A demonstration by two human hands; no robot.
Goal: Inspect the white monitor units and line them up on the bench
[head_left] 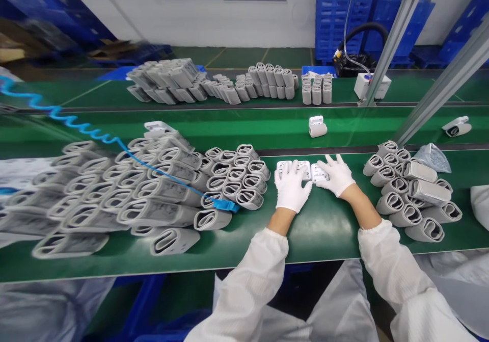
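My left hand (292, 187), in a white glove, lies over white plastic device housings (304, 168) at the far side of the green bench. Its fingers are spread, with the tips touching the housings. Just to the right, my right hand (336, 175), also gloved, rests its thumb side on another white housing (320, 173). The fingers of that hand are stretched out and apart, pointing away from me. These housings sit side by side in a row, partly covered by my hands. Their small dark markings are too fine to read.
Many rolled grey cuffs (164, 199) cover the bench's left; others (410, 189) stand right, near a clear bag (433, 157). A blue coiled hose (76, 123) crosses leftward to a blue nozzle (226, 205). Beyond, a green conveyor (248, 128) carries a cuffed device (317, 127). Metal posts (395, 38) rise right.
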